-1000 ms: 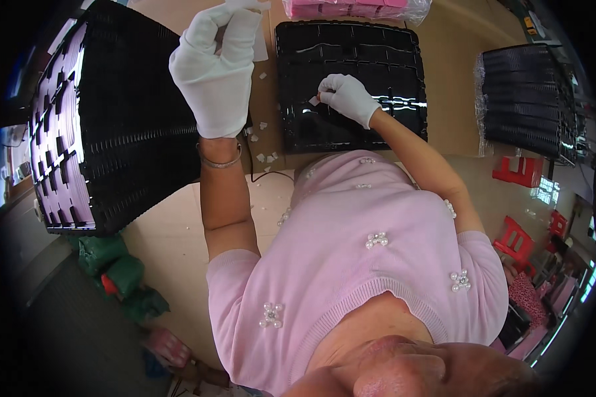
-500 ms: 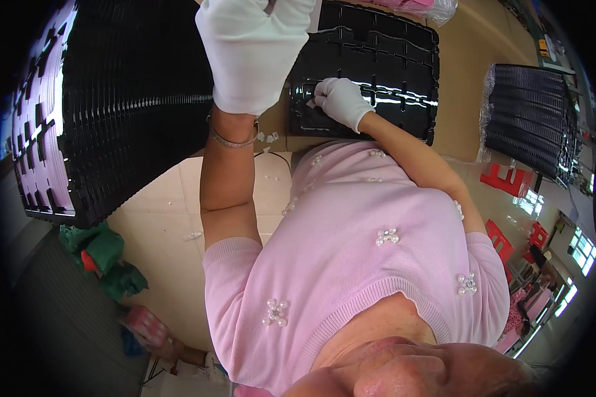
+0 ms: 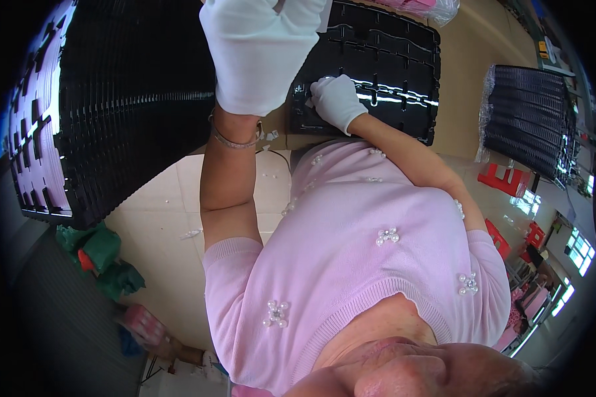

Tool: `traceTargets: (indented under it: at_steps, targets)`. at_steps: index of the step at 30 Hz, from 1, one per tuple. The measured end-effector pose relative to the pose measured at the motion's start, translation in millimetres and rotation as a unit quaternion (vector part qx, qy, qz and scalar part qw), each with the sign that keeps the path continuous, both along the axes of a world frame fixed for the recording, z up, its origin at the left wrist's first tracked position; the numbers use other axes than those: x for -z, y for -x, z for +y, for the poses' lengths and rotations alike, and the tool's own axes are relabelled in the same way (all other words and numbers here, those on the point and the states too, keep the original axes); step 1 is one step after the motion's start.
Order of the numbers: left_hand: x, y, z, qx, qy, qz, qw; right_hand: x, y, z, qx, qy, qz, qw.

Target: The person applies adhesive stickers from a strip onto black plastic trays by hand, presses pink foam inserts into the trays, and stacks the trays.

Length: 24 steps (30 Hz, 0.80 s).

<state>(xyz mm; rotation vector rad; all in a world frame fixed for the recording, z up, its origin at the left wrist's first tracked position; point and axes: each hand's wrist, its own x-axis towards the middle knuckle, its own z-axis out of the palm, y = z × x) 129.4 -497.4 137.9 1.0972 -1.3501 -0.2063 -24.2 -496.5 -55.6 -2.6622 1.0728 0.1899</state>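
My left hand (image 3: 261, 56), in a white glove, is closed at the top edge, above the gap between the black tray stack and a single black plastic tray (image 3: 397, 66). A pale flat piece (image 3: 324, 18) sticks out beside its fingers; the fingertips are partly cut off by the frame. Over the tray's near left corner, my right hand (image 3: 338, 102), also white-gloved, has its fingers pinched together. A small pale scrap (image 3: 309, 102) shows at those fingertips; what it is I cannot make out. The tray is glossy, with moulded ridges and slots.
A tall stack of black trays (image 3: 132, 106) stands at the left. Another stack wrapped in clear film (image 3: 526, 119) is at the right. White scraps (image 3: 271, 135) lie near my left wrist. Green bags (image 3: 102, 251) rest on the floor, and a red stool (image 3: 503, 178) stands at the right.
My left hand has shifted slightly to the right. My right hand has moved a little left and stays pinched over the tray's corner.
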Motion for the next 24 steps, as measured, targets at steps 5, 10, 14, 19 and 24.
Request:
traceTargets:
  at_steps: [5, 10, 14, 19, 24]
  targets:
    - [6, -1, -5, 0.003, 0.060, -0.013, 0.998, 1, -2, 0, 0.017, 0.004, -0.008, 1.000]
    - [1, 3, -1, 0.031, -0.018, 0.020, 0.999, 4, -1, 2, 0.014, 0.025, 0.003, 1.000]
    - [7, 6, -7, 0.020, 0.103, 0.004, 0.995, 4, -5, 5, 0.007, 0.039, 0.018, 0.999]
    - [-6, 9, 1, 0.068, -0.048, 0.093, 0.992, 13, 1, 8, -0.002, 0.096, -0.038, 0.995]
    - [-3, 4, 0, 0.023, 0.004, 0.012, 1.000, 4, 2, 13, -0.044, 0.091, 0.005, 0.995]
